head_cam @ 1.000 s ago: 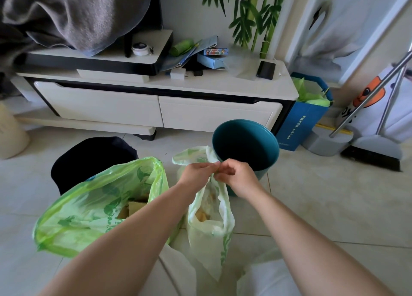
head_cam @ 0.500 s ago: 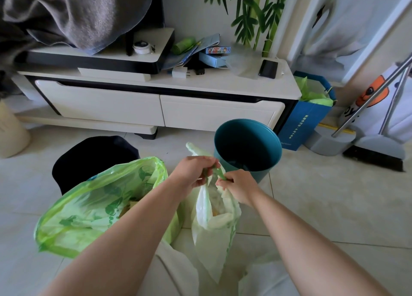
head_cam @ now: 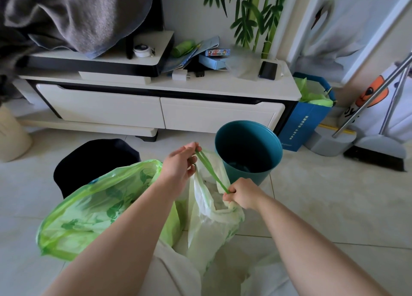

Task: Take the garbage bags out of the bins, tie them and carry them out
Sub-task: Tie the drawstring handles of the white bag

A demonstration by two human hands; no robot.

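Observation:
A pale green garbage bag [head_cam: 211, 226] hangs in front of me over the tiled floor. My left hand [head_cam: 181, 164] pinches its green drawstring [head_cam: 208, 173] and holds it up. My right hand [head_cam: 242, 194] grips the bunched bag mouth where the string comes out. The string is stretched taut between the two hands. A brighter green garbage bag [head_cam: 93, 209] lies open-mouthed on the floor at the left, under my left forearm. Behind it stands a black bin [head_cam: 89, 160]. A teal bin [head_cam: 248, 148] with no bag in it stands just beyond my hands.
A white TV cabinet [head_cam: 156, 108] runs across the back, with a phone [head_cam: 267, 69] and small boxes on top. A blue paper bag [head_cam: 305, 117] holding green bags stands at its right end. A dustpan and broom [head_cam: 376, 146] lean at the far right. A beige container [head_cam: 11, 135] is at left.
My hands have drawn apart: the left rose and pulled the green drawstring out, the right dropped lower on the bag mouth, which is now cinched tighter.

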